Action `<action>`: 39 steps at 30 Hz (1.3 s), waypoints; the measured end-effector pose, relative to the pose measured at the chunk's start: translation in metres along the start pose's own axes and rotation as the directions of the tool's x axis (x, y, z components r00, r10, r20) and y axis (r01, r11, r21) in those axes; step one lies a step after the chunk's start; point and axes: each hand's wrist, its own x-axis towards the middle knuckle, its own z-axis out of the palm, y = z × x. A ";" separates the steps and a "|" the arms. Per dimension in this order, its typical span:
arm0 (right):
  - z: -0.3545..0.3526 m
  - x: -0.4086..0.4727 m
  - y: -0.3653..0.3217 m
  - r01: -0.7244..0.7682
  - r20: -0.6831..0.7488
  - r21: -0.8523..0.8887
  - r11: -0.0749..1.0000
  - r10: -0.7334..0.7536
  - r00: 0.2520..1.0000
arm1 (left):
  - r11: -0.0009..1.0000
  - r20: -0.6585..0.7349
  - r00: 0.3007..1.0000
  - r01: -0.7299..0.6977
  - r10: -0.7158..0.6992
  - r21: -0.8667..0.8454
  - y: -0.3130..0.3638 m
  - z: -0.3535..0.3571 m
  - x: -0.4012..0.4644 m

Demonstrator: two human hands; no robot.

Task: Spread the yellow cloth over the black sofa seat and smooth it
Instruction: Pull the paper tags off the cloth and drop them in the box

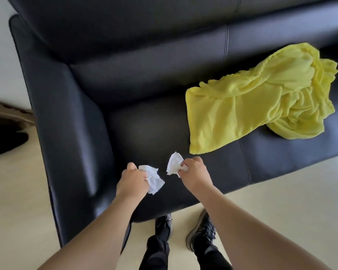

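The black sofa seat (144, 129) is bounded on the left by a broad padded armrest (66, 114) and behind by the backrest (144, 45); its front edge curves just above the person's two black shoes (200, 230) on the pale floor (281, 191). The left seat cushion lies bare from armrest to centre seam, with open floor along the whole front.

The yellow cloth (252, 102) lies in a rumpled heap on the seat's right part, straddling the seam, one flatter flap reaching toward the front edge, the rest bunched in folds against the backrest.

Both hands hover over the front of the left cushion. The left hand (134, 178) has its fingers curled round a crumpled white tissue (154, 180); the right hand (193, 170) pinches a second white tissue piece (175, 162).
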 end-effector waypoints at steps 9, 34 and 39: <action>0.049 0.049 -0.008 0.101 -0.026 -0.281 0.954 -0.113 0.993 | 0.982 -0.092 0.991 -0.114 0.101 -0.151 -0.008 0.044 0.033; 0.052 0.047 0.032 0.096 -0.015 -0.215 0.972 -0.101 0.995 | 0.988 -0.020 0.996 -0.087 0.085 -0.126 0.023 0.076 0.025; 0.015 0.026 0.046 0.076 -0.039 -0.138 0.988 -0.082 0.996 | 0.963 -0.052 0.998 -0.048 0.036 -0.266 0.050 0.055 0.007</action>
